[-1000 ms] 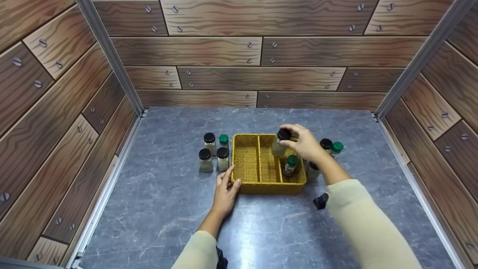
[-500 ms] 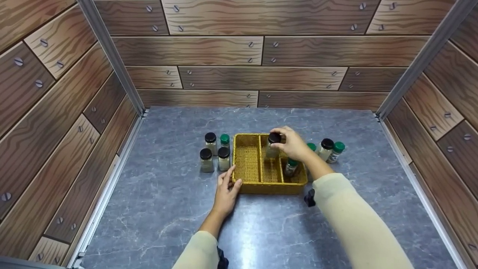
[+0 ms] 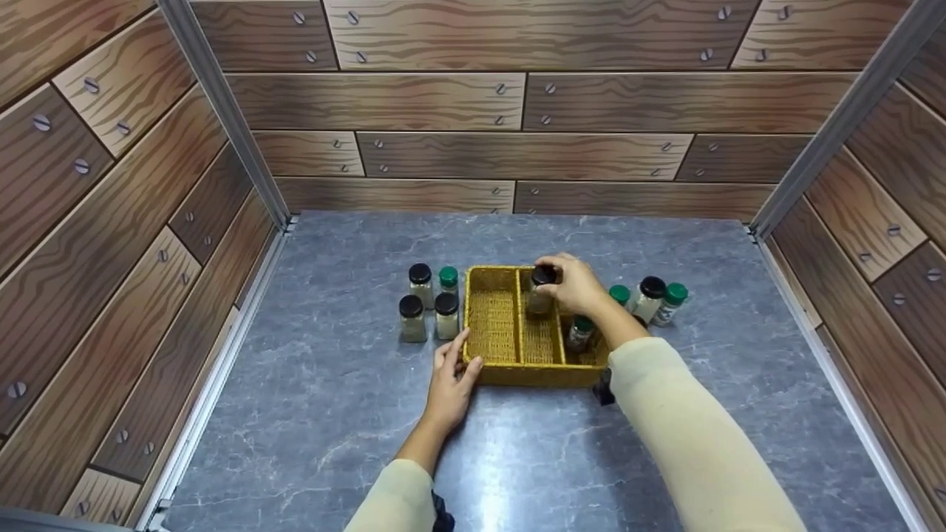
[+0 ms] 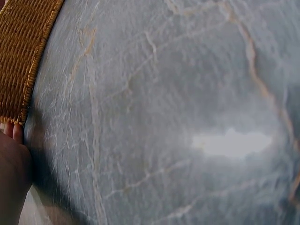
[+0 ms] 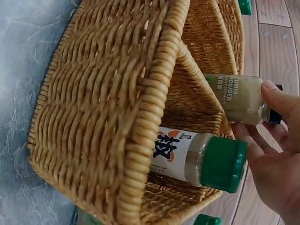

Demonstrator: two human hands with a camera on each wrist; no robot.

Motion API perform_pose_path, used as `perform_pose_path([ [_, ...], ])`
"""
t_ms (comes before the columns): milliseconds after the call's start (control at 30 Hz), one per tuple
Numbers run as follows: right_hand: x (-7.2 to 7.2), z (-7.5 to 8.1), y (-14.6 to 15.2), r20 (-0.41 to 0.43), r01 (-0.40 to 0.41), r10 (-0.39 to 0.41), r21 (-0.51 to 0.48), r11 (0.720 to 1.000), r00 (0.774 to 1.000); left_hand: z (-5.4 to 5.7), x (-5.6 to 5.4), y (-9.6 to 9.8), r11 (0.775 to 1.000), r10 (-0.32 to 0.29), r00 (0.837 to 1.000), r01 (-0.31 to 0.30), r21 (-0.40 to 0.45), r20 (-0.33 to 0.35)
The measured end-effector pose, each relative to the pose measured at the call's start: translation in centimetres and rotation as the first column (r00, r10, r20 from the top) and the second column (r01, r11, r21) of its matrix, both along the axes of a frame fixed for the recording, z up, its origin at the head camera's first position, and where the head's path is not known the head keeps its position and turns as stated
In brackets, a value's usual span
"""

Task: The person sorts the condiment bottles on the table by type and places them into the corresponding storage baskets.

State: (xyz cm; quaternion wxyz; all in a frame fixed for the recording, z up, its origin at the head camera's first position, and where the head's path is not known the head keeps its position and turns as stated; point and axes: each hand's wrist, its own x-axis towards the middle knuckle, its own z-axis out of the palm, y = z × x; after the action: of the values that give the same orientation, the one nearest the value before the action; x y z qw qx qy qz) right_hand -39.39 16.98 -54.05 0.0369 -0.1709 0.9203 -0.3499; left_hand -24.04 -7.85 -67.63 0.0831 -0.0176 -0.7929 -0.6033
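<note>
My right hand [image 3: 582, 287] pinches a spice jar [image 3: 539, 301] near its black cap, at the back of the middle compartment of a woven basket [image 3: 536, 376]. "Cumin powder" shows on this clear, tan-filled jar in the right wrist view, with the thumb [image 5: 274, 93] on one side and fingers beneath. A green-capped spice jar [image 5: 222, 161] with a white label leans in the front right compartment. At the basket's front left corner rests my left hand [image 3: 449, 388], its fingers fairly straight along the side and the thumb at the front. In the left wrist view its fingertips touch the wicker [image 4: 18, 61].
Left of the basket stand several spice jars, black-capped [image 3: 412, 319] and one green-capped [image 3: 448, 278]. More jars, including a black-capped one [image 3: 650, 295] and a green-capped one [image 3: 674, 295], stand to the right. Wood-patterned walls [image 3: 414, 103] surround the grey marbled table [image 3: 310, 399].
My right hand has carried the black-capped jar leftward and down into the middle compartment. The left hand keeps its place at the basket corner.
</note>
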Motion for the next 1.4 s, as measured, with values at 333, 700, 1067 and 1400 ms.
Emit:
perform_pose_path([
  [333, -1.3, -0.4, -0.3, 0.078, 0.051, -0.055, 0.051, 0.997, 0.995, 0.0, 0.0, 0.0, 1.000, 0.003, 1.000, -0.003, -0.003, -0.009],
  [700, -1.5, -0.9, -0.9, 0.055, 0.064, -0.071, 0.127, 0.990, 0.996, -0.2, 0.1, -0.1, 1.000, 0.002, 1.000, -0.002, -0.006, -0.009],
  [1067, -1.5, -0.8, -1.3, 0.066, 0.086, -0.099, 0.177, 0.980, 0.993, 0.0, -0.1, -0.1, 1.000, 0.002, 1.000, -0.003, -0.018, -0.008],
  [1400, -1.4, -0.8, -1.5, 0.069, 0.094, -0.108, 0.187, 0.978, 0.992, -0.1, -0.1, 0.0, 1.000, 0.010, 1.000, -0.011, -0.029, -0.011],
])
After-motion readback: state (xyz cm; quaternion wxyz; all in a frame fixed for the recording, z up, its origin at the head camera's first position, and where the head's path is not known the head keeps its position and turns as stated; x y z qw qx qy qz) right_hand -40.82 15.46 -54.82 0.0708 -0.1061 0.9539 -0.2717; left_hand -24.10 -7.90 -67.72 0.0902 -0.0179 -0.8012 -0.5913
